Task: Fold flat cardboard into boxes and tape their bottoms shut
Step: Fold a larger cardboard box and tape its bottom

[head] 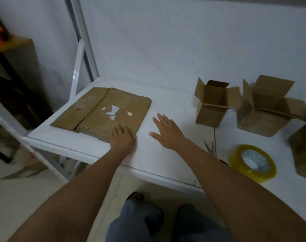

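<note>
On the left half of a white worktop (166, 105) lies a flattened cardboard (103, 111) sheet, brown, with torn white label scraps near its middle and a fold running front to back. The left hand (122, 137) rests flat on its near right corner, fingers straight and spread, gripping nothing. The right hand (168, 134) hovers just beside the sheet's right edge, fingers apart and empty. To the right stand two folded boxes (212, 106) with flaps open, and a third brown shape sits at the far right edge, cut off. Scissors (210, 148) and a roll of clear tape (252, 162) lie near the front. The cardboard looks light, stiff and thin, likely to slide on the smooth surface; lying flush, it probably needs a fingertip under its right edge or a drag to the worktop's rim before lifting by two opposite edges.
</note>
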The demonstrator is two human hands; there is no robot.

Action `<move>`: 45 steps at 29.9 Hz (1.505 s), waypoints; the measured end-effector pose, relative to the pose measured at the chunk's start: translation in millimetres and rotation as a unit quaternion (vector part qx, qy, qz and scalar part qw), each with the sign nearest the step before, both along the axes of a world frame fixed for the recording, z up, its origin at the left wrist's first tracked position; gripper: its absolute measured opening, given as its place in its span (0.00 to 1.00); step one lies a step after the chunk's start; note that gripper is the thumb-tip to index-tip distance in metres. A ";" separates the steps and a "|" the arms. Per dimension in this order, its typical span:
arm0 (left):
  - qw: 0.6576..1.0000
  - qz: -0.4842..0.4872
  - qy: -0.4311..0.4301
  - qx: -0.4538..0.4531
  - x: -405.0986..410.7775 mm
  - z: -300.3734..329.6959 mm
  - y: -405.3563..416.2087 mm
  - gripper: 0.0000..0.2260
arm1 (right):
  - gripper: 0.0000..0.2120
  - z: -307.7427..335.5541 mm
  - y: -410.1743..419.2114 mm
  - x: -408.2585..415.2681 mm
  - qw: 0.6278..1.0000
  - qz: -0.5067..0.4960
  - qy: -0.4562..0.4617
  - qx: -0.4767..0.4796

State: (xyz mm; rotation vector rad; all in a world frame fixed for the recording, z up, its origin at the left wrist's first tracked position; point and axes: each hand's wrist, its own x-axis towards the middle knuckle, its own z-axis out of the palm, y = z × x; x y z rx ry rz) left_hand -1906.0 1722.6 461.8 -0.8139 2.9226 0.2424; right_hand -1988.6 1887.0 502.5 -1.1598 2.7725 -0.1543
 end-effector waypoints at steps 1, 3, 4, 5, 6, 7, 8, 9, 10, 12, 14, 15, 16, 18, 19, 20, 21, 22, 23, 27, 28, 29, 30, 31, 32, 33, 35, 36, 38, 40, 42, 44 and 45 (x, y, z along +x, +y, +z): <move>1.000 -0.009 -0.005 -0.011 9.8 -6.3 3.3 0.30 | 0.31 -4.7 -3.4 5.0 1.000 0.001 -0.017 0.004; 0.999 -0.045 0.000 -0.027 29.1 -13.1 12.5 0.30 | 0.31 -9.7 -4.5 12.6 0.999 -0.015 -0.048 0.001; 0.998 -0.060 0.005 -0.029 36.9 -12.1 16.3 0.29 | 0.31 -9.9 -3.4 15.1 0.998 -0.030 -0.063 -0.005; 0.997 -0.076 0.006 -0.024 43.7 -10.0 18.7 0.29 | 0.31 -9.2 -2.0 17.5 0.996 -0.046 -0.079 -0.013; 0.995 -0.094 0.002 -0.012 52.1 -6.4 20.7 0.29 | 0.31 -8.1 -0.5 21.3 0.993 -0.061 -0.096 -0.023; 0.993 -0.115 -0.001 0.003 63.2 -2.4 22.5 0.28 | 0.31 -6.7 0.6 26.8 0.991 -0.073 -0.105 -0.035; 0.990 -0.143 0.002 0.013 73.9 -0.7 22.7 0.28 | 0.32 -5.5 1.3 30.8 0.990 -0.082 -0.108 -0.048; 0.984 -0.178 0.004 0.020 87.2 1.6 21.8 0.29 | 0.32 -4.2 1.9 36.7 0.988 -0.085 -0.110 -0.060; 0.975 -0.220 0.004 0.021 101.6 6.6 18.4 0.33 | 0.32 -3.0 2.3 43.7 0.988 -0.086 -0.110 -0.068; 0.955 -0.294 -0.014 0.023 127.2 18.9 4.0 0.35 | 0.32 -2.9 5.1 56.1 0.989 -0.083 -0.104 -0.062; 0.950 -0.307 -0.026 0.045 146.6 33.6 -10.3 0.23 | 0.32 -6.4 9.7 65.4 0.991 -0.087 -0.096 -0.042; 0.953 -0.298 -0.013 0.051 150.8 40.0 -16.8 0.20 | 0.33 -8.7 11.5 67.3 0.991 -0.095 -0.092 -0.037; 0.959 -0.279 0.011 0.049 151.4 43.7 -20.3 0.19 | 0.33 -10.2 12.5 69.4 0.990 -0.105 -0.089 -0.032; 0.972 -0.226 0.058 0.019 145.5 40.0 -17.3 0.19 | 0.34 -13.5 12.9 73.2 0.986 -0.132 -0.093 -0.030; 0.977 -0.200 0.075 0.010 140.4 33.1 -11.0 0.20 | 0.34 -16.4 13.6 74.4 0.983 -0.148 -0.099 -0.034; 0.981 -0.174 0.078 0.013 134.8 24.2 -2.6 0.23 | 0.35 -19.5 13.9 74.3 0.980 -0.164 -0.109 -0.041; 0.987 -0.145 0.064 0.028 129.9 16.2 6.4 0.25 | 0.36 -22.5 14.5 73.5 0.975 -0.176 -0.123 -0.050; 0.991 -0.122 0.043 0.042 125.6 7.2 13.6 0.27 | 0.37 -25.8 14.8 71.7 0.972 -0.184 -0.133 -0.059; 0.993 -0.105 0.020 0.045 122.7 -0.9 20.7 0.28 | 0.37 -28.7 15.4 69.4 0.971 -0.189 -0.136 -0.064; 0.995 -0.089 0.020 0.036 124.1 -16.4 28.2 0.28 | 0.38 -27.0 15.3 59.3 0.964 -0.225 -0.113 -0.089; 0.994 -0.096 0.024 0.042 126.0 -16.4 25.4 0.28 | 0.39 -25.1 15.7 56.9 0.954 -0.241 -0.140 -0.114; 0.993 -0.104 0.025 0.052 129.0 -16.7 22.1 0.27 | 0.39 -23.8 17.8 56.0 0.942 -0.248 -0.176 -0.144; 0.992 -0.108 0.029 0.064 132.1 -16.7 19.8 0.27 | 0.39 -22.6 20.3 55.9 0.933 -0.243 -0.202 -0.172; 0.990 -0.111 0.036 0.075 135.3 -16.2 19.3 0.27 | 0.37 -21.0 23.7 57.6 0.929 -0.233 -0.214 -0.193; 0.989 -0.109 0.043 0.086 137.2 -15.4 19.4 0.27 | 0.34 -19.7 27.8 60.4 0.926 -0.226 -0.217 -0.211; 0.989 -0.105 0.048 0.096 138.3 -15.3 20.4 0.26 | 0.32 -18.0 32.4 65.2 0.922 -0.221 -0.221 -0.227; 0.988 -0.091 0.048 0.114 138.7 -11.9 24.3 0.25 | 0.27 -13.2 41.9 80.5 0.911 -0.202 -0.255 -0.252; 0.986 -0.084 0.050 0.136 138.4 -6.2 28.7 0.23 | 0.24 -12.8 47.1 89.0 0.902 -0.191 -0.279 -0.269; 0.958 -0.066 0.098 0.262 139.5 12.0 44.5 0.22 | 0.19 -10.9 58.5 108.7 0.871 -0.188 -0.314 -0.328; 0.903 -0.053 0.161 0.394 144.5 37.5 69.9 0.21 | 0.18 0.3 69.9 131.8 0.840 -0.191 -0.330 -0.386; 0.884 -0.052 0.181 0.427 151.7 59.5 93.0 0.21 | 0.19 13.9 78.5 153.9 0.827 -0.180 -0.335 -0.415; 0.881 -0.044 0.201 0.426 161.9 75.0 110.4 0.21 | 0.22 27.8 84.3 176.1 0.818 -0.169 -0.338 -0.433; 0.878 -0.045 0.213 0.426 168.0 82.5 118.4 0.21 | 0.22 35.7 86.4 186.3 0.813 -0.166 -0.341 -0.442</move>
